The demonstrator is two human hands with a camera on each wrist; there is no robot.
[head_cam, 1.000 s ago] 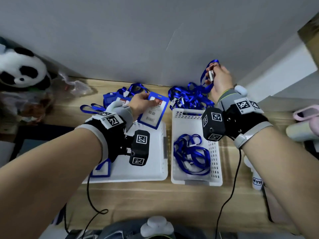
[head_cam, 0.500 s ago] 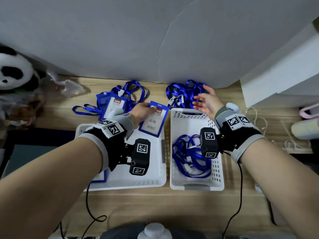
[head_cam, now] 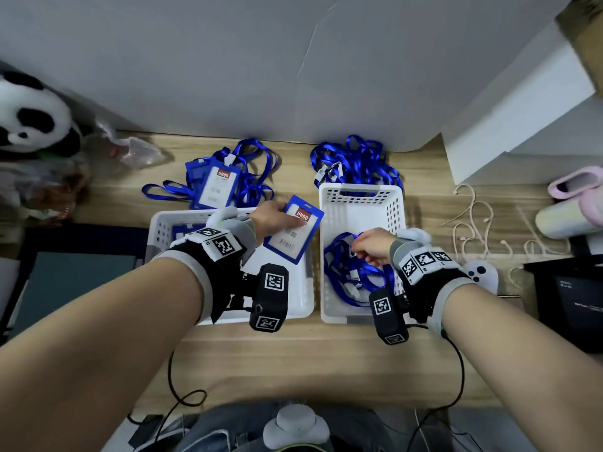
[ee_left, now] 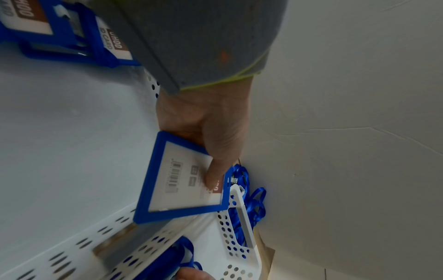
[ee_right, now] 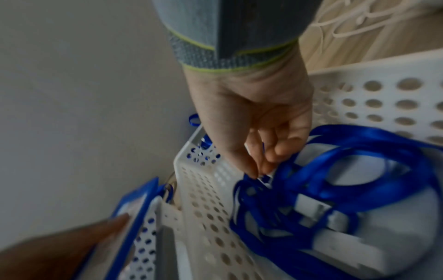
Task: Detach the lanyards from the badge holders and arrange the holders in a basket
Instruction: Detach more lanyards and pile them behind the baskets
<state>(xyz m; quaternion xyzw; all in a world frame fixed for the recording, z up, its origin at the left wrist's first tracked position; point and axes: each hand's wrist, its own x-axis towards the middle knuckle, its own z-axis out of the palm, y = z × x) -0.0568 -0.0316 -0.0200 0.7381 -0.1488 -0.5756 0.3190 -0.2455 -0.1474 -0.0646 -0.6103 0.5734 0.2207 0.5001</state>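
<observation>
Fingers and thumb of the left hand [head_cam: 273, 220] pinched a blue-framed plastic badge holder with a white card and red "UHOO" label [head_cam: 293, 230], the thumb lying flat across the card face in the left wrist view [ee_left: 213, 170]. That holder hung tilted over the right wall of the left white perforated plastic basket [head_cam: 163, 223], no lanyard attached to it. Inside this basket, at its far left corner, other blue holders [ee_left: 72, 36] lay flat.

Over the right white perforated basket [head_cam: 359, 190], the right hand [head_cam: 372, 247] was lowered with fingers curled downward, its fingertips [ee_right: 261, 168] pinching the white clip end of a blue ribbon lanyard [ee_right: 359, 151]. The lanyard's loops lay tangled with others on the basket floor [head_cam: 352, 272]. The two baskets sat side by side, nearly touching, on a light wooden tabletop [head_cam: 293, 360].

Behind the left basket, a small stack of blue badge holders with lanyards fastened [head_cam: 215, 184] rested on the wood. Behind the right basket, a heap of loose blue lanyards [head_cam: 355, 161] lay against the grey wall.

Further off, a black-and-white plush panda [head_cam: 29, 119] sat at the far left, a crumpled clear plastic bag [head_cam: 130, 148] beside it, and a coiled cream cord [head_cam: 473, 216] lay to the right of the baskets.
</observation>
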